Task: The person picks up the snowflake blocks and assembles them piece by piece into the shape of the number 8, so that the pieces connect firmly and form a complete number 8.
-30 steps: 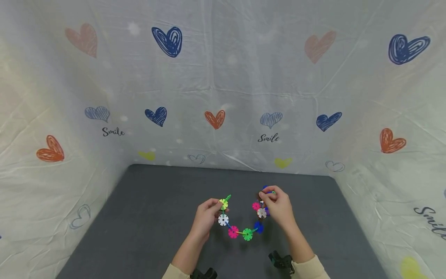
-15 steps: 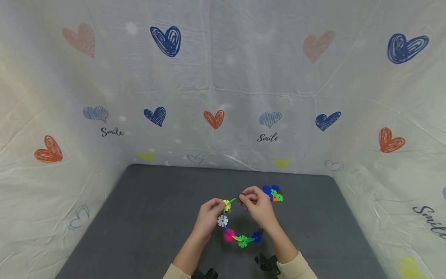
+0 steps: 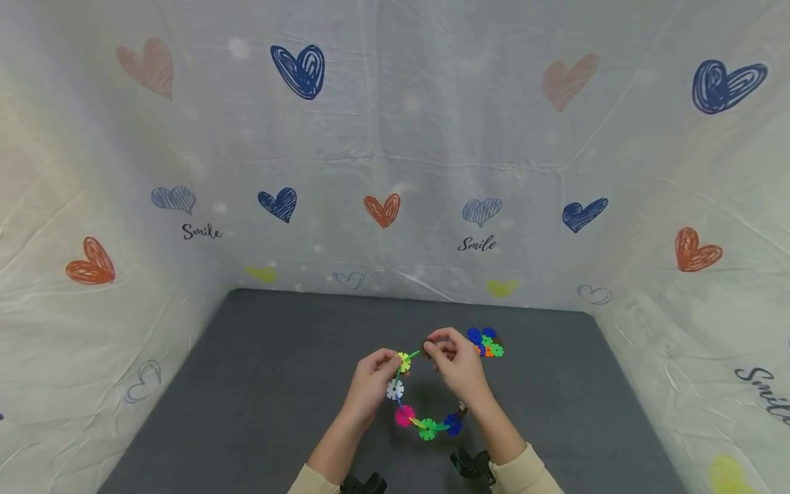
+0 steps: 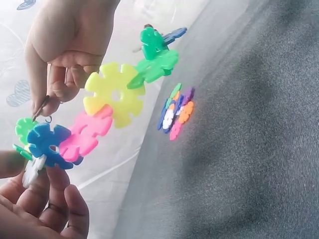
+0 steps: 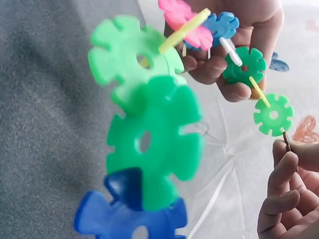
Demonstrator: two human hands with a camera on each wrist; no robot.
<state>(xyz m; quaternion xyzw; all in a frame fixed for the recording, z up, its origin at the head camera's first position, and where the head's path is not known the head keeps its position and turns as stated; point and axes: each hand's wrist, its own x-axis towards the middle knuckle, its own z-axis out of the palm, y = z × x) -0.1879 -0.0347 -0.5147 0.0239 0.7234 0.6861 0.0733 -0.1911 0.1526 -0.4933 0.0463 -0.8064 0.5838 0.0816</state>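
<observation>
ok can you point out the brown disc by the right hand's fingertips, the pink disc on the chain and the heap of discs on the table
Brown disc [image 5: 287, 141]: right wrist view, on its exposed edge.
Pink disc [image 4: 86, 133]: left wrist view, middle of its face.
Heap of discs [image 3: 487, 341]: head view, near its middle.

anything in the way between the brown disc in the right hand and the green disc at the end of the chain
Nothing visible: the right hand pinches the brown disc at the edge of the green disc, apparently touching it. The loose discs lie beyond the right hand, not between the two.
</observation>
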